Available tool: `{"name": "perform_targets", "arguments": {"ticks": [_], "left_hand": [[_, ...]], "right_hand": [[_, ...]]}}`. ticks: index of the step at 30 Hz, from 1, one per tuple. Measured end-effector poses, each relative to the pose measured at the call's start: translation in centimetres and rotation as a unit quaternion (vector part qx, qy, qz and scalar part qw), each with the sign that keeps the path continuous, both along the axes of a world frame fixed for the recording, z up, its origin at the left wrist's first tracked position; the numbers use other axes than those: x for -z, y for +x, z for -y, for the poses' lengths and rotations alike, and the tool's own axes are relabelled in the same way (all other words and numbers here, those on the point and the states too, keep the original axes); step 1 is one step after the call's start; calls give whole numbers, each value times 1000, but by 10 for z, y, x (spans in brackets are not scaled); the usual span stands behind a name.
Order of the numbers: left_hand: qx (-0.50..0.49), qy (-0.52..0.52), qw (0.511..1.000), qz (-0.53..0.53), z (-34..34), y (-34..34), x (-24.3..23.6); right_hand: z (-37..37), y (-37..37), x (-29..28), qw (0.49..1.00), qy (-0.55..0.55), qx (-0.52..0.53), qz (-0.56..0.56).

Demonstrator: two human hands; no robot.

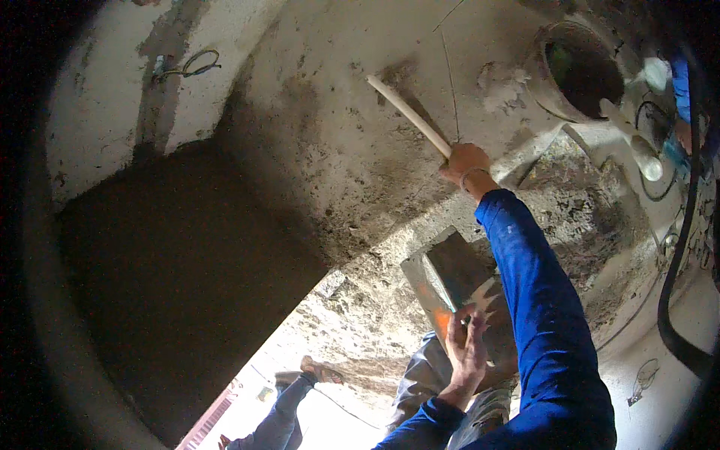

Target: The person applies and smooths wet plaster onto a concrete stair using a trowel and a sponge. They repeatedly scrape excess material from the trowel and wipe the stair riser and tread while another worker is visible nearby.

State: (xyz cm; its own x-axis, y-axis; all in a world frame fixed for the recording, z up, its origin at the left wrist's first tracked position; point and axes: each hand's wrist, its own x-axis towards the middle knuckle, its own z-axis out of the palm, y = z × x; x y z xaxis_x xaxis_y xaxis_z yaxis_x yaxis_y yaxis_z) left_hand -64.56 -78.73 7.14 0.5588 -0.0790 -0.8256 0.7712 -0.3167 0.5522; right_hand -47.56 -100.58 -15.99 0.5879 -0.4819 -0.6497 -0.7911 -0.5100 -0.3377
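My right hand (pixel 466 166), at the end of an outstretched blue sleeve, is closed round one end of a pale wooden stick (pixel 409 114). The stick slants up and left across the rough, stained grey surface. Lower down, my left hand (pixel 466 351) has its fingers curled at the edge of a flat rectangular board (pixel 420 279) with an orange patch. A grey block-like piece (pixel 459 264) shows on the board's upper part. The board's lower right lies in shadow, partly behind my right sleeve.
A round bucket-like container (pixel 536 79) and a white tube (pixel 637 146) are at the upper right, near another person's blue sleeve (pixel 681 86). A black hose (pixel 671 300) curves down the right. Another person's leg (pixel 281 412) shows lower left. Wires (pixel 199 64) protrude upper left.
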Motion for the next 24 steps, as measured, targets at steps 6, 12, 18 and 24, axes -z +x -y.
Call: {"name": "perform_targets", "arguments": {"ticks": [6,12,18,24], "left_hand": [[-51,-15,999,6,3,2,2],[-48,-225,972,-37,1,1,6],[-102,-203,960,-161,7,-18,22],[-174,-205,937,-224,8,-14,25]], "right_hand": [[41,-42,-112,975,188,-103,59],[-12,-203,-260,976,171,-128,38],[-62,-255,-296,981,99,-156,58],[-27,-271,-262,913,288,-123,262]]}}
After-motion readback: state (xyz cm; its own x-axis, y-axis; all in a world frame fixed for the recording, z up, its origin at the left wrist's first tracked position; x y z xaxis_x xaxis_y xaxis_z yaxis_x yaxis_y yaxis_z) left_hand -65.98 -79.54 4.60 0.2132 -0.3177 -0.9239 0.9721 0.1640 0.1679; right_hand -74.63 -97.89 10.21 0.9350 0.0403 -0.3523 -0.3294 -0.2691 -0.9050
